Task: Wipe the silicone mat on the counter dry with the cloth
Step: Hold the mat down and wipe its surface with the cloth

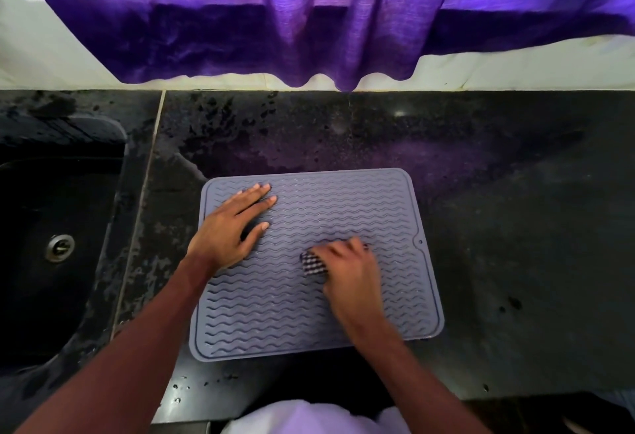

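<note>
A grey silicone mat (378,206) with wavy ridges lies flat on the black counter (515,227). My left hand (230,227) rests flat on the mat's upper left part, fingers straight. My right hand (350,272) is on the mat's middle, slightly blurred, its fingers curled over a small checked cloth (312,263). Only the cloth's left end shows from under the hand.
A dark sink (51,227) with a metal drain (60,248) is sunk into the counter at the left. Water marks spot the counter behind the mat. A purple curtain (309,14) hangs over the white wall at the back.
</note>
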